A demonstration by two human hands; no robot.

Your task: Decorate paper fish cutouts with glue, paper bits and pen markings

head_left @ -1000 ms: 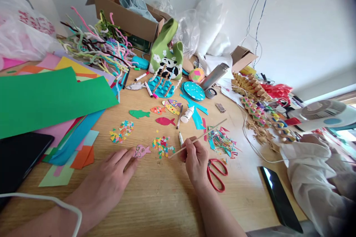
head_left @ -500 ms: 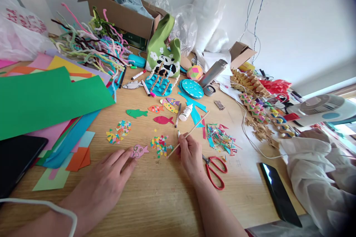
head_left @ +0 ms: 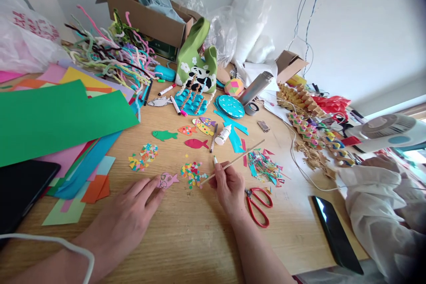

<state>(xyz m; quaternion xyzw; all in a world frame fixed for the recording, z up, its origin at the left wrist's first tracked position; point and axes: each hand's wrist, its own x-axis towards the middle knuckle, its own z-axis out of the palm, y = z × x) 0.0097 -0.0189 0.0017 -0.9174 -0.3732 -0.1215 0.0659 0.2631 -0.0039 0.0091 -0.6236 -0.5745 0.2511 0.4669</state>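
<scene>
My left hand (head_left: 135, 204) rests on the table, its thumb and fingertips pinching the tail-less end of a pink paper fish (head_left: 169, 179) with drawn lines on it. My right hand (head_left: 228, 186) is closed around a thin wooden stick (head_left: 246, 151), which slants across the fingers with its lower end at a pile of round paper dots (head_left: 193, 174). A small white, dark-tipped piece (head_left: 215, 159) also pokes out from the right fingers; its kind is unclear. Beyond lie a white glue bottle (head_left: 222, 135), a pen (head_left: 213, 138), a red paper fish (head_left: 196, 143) and a green paper fish (head_left: 164, 135).
Red-handled scissors (head_left: 258, 213) lie beside my right wrist, near paper scraps (head_left: 264, 166). A phone (head_left: 336, 233) is at the right. Coloured paper sheets (head_left: 63, 120) spread over the left. A steel flask (head_left: 258, 91) and a green panda bag (head_left: 193, 62) stand behind.
The stick's upper end has swung right and lower, while its lower end stays by the dots. My left hand keeps its place on the pink fish.
</scene>
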